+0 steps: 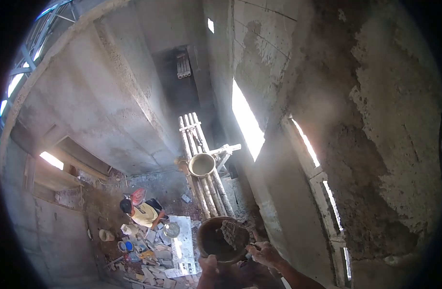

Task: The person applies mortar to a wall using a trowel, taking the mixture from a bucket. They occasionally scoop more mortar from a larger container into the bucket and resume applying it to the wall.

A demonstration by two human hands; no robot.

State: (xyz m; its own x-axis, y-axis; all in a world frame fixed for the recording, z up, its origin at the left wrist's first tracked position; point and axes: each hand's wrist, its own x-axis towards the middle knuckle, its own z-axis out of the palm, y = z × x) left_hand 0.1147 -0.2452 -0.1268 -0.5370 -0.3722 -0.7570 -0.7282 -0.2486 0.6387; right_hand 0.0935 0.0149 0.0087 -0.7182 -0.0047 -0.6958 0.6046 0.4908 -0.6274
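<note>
The left hand (209, 264) curls its fingers over the near rim of the mortar pan (209, 241), held high beside the bamboo poles (201, 168). The right hand (265, 252) grips a loaded trowel (229, 233) above the pan. If the blade tilts, wet mortar could fall on the person (143, 212) crouched on the floor below.

— Where does the view look from?
— I've got one camera, worn on the head, high up beside the plastered wall (389, 144). It faces steeply down, wide-angled and tilted.
— How near is it?
— Very close to the left hand (209, 265) on the pan (216, 243) and the right hand (264, 253) on the trowel (230, 233), all at the bottom edge. The floor (168, 190) is far below.
</note>
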